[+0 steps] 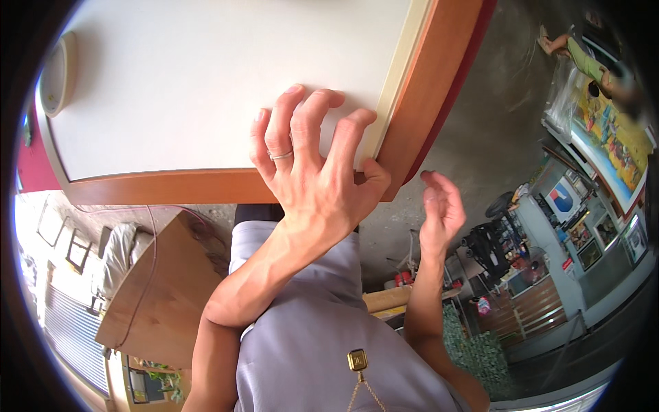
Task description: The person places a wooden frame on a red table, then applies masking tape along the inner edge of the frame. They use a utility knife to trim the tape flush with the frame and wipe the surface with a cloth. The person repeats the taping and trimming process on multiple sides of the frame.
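Observation:
A large white panel (206, 103) with an orange-brown wooden frame (171, 185) around its edges lies in front of me. Along the right side a cream strip (397, 89) runs between panel and wood. My left hand (319, 161), a ring on one finger, rests over the near right corner. Its fingers are bent and spread, fingertips on the white surface, the thumb by the inner corner of the frame. Off the frame's right side, my right hand (443, 213) hangs in the air, apart from the wood, fingers loosely curled and holding nothing I can see.
A cream oval-rimmed object (60, 74) sits at the panel's far left. A brown board (158, 288) leans at lower left, a cable across it. On the right are cluttered shelves (576, 254), a colourful painting (611, 137) and another person in green (587, 62).

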A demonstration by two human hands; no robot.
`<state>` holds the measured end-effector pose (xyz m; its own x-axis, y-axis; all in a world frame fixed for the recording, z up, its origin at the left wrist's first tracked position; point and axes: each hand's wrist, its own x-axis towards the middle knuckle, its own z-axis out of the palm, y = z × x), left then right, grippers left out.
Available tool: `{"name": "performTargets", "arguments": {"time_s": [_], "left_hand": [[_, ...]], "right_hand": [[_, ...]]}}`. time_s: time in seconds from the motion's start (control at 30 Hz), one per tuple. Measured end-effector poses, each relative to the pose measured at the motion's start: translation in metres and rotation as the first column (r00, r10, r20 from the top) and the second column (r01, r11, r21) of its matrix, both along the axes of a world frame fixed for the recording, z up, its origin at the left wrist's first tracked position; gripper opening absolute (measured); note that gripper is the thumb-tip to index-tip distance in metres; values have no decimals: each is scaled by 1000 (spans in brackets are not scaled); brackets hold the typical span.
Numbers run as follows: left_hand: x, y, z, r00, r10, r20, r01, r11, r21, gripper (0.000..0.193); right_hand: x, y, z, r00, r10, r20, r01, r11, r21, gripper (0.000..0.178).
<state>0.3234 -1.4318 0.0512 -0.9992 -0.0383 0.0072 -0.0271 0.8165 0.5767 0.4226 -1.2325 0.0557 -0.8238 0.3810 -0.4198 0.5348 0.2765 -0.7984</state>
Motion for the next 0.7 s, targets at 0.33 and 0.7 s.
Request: {"name": "performTargets", "arguments": {"time_s": [0.33, 0.7], "left_hand": [[-31, 4, 7, 992, 126, 7, -125, 989, -82, 39], [-23, 5, 23, 982, 105, 159, -75, 980, -185, 58]], "right_hand": [[-219, -32, 11, 260, 894, -363, -472, 446, 760, 25], [-272, -61, -16, 8, 876, -482, -544, 408, 733, 12]]}}
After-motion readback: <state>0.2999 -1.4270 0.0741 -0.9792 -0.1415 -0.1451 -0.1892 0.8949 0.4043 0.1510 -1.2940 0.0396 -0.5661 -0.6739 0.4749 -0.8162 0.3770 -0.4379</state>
